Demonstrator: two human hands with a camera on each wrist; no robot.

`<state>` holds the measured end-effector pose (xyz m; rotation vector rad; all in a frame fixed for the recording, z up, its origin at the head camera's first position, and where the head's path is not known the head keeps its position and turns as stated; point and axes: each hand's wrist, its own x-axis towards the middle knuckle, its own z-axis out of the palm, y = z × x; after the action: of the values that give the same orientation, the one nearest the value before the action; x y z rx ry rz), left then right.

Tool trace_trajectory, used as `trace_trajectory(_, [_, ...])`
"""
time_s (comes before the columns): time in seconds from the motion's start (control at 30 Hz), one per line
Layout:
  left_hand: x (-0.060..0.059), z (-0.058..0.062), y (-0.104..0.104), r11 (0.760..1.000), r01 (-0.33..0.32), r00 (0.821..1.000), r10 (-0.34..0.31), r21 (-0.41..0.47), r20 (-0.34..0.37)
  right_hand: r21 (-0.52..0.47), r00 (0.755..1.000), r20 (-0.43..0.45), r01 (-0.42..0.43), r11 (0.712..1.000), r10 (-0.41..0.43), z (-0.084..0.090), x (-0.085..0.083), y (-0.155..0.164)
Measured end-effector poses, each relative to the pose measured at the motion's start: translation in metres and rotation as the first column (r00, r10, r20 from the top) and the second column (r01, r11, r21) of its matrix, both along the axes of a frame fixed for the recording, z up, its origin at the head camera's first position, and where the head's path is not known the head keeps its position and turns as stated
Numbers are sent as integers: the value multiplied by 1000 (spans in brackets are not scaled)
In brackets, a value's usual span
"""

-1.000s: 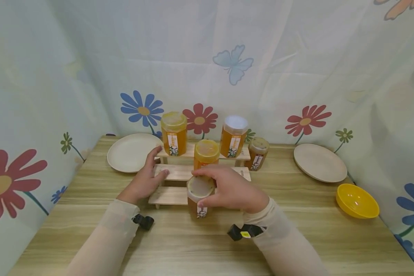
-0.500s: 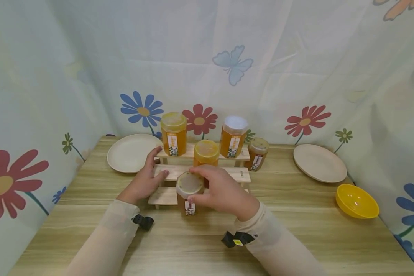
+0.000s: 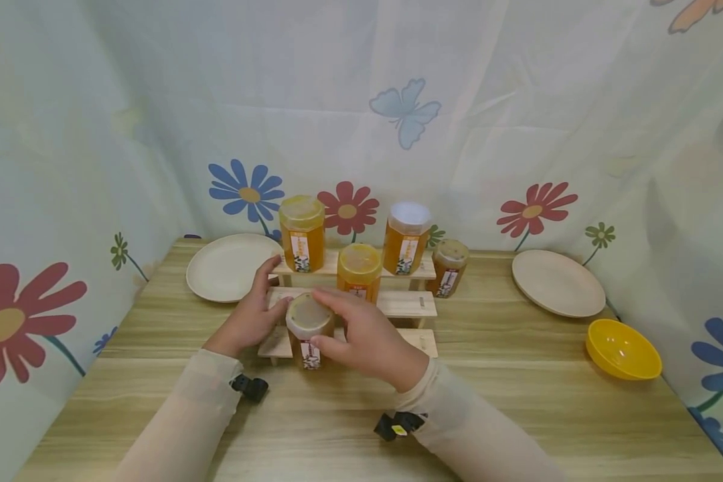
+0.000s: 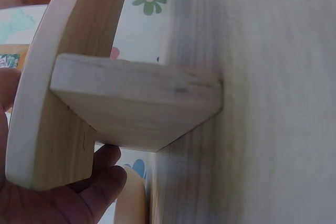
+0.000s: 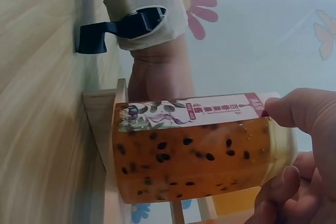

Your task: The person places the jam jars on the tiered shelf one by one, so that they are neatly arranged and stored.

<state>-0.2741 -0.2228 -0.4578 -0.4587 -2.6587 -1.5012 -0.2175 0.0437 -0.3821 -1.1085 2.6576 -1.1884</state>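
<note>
My right hand (image 3: 373,338) grips a jar of amber jelly with dark seeds (image 5: 194,156) by its lid end, thumb on one side and fingers on the other. In the head view this jar stands at the left of the lowest step of a three-step wooden display stand (image 3: 406,304); the right wrist view shows its base right at the board. My left hand (image 3: 250,321) holds the left end of the stand, its fingers (image 4: 107,182) curled round a step board. Higher up are a yellow-lidded jar (image 3: 359,268) on the middle step, another yellow-lidded jar (image 3: 302,234) and a white-lidded jar (image 3: 406,237) on top.
A seeded jar (image 3: 450,268) stands on the table just right of the stand. A cream plate (image 3: 223,271) lies at the back left, a beige plate (image 3: 557,284) and a yellow bowl (image 3: 623,351) at the right. A flowered curtain (image 3: 458,147) closes off the back and sides.
My right hand has carried the seeded jar leftward along the front of the stand, from its middle to its left part. My left hand has stayed in place on the stand.
</note>
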Motion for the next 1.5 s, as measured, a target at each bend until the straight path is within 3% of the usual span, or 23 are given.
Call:
trace_trajectory(0.47, [-2, 0, 1, 1000, -5, 1000, 5, -4, -21, -117, 999, -7, 43, 992, -44, -17, -4, -13])
trace_trajectory(0.93, [-2, 0, 1, 1000, -5, 1000, 6, 12, -28, -95, 999, -1, 38, 995, -38, -15, -3, -10])
trace_trajectory(1.07, [-2, 0, 1, 1000, -6, 1000, 6, 11, -26, -173, 1000, -19, 8, 985, -11, -3, 5, -4])
trace_trajectory(1.23, [-3, 0, 1, 1000, -7, 1000, 7, 9, -18, -325, 995, -96, -24, 945, -8, 24, 13, 16])
trace_trajectory(1.5, [-2, -1, 0, 1000, -5, 1000, 5, 10, -15, -468, 977, -142, 73, 881, -156, 51, 0, 66])
